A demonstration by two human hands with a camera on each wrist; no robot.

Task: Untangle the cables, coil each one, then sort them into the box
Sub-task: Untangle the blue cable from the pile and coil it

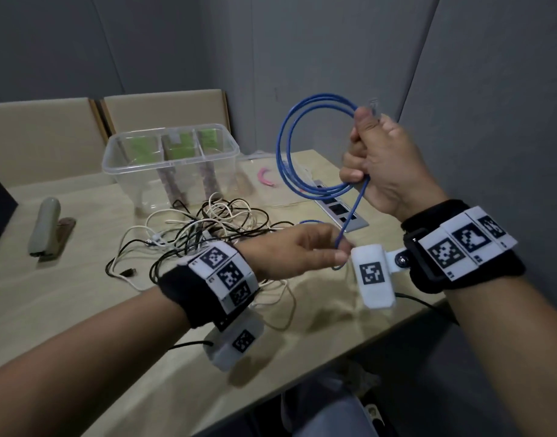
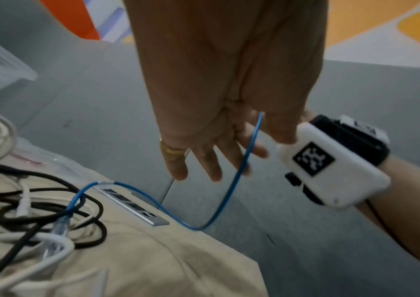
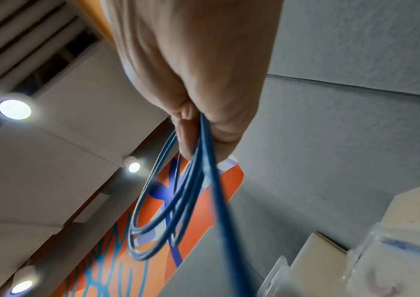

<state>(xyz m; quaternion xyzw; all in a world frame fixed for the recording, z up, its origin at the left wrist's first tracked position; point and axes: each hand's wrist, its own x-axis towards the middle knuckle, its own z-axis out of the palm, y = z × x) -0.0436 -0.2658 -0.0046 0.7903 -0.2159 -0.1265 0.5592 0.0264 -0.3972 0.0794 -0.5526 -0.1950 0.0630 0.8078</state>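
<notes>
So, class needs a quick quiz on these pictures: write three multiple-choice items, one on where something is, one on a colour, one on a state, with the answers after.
1. Where does the clear plastic box stand?
A. on the table behind the tangle of black and white cables
B. on the floor
C. in the left hand

2. What colour is the cable coiled in the right hand?
A. pink
B. blue
C. black

3. What state is the blue cable in?
A. fully coiled, lying in the box
B. partly coiled, its tail running through the left hand
C. untouched on the table

Answers: 1 A, the box sits on the tabletop just beyond the tangle. 2 B, blue loops hang from the right fist. 3 B, the left wrist view shows the tail trailing down to the pile.
</notes>
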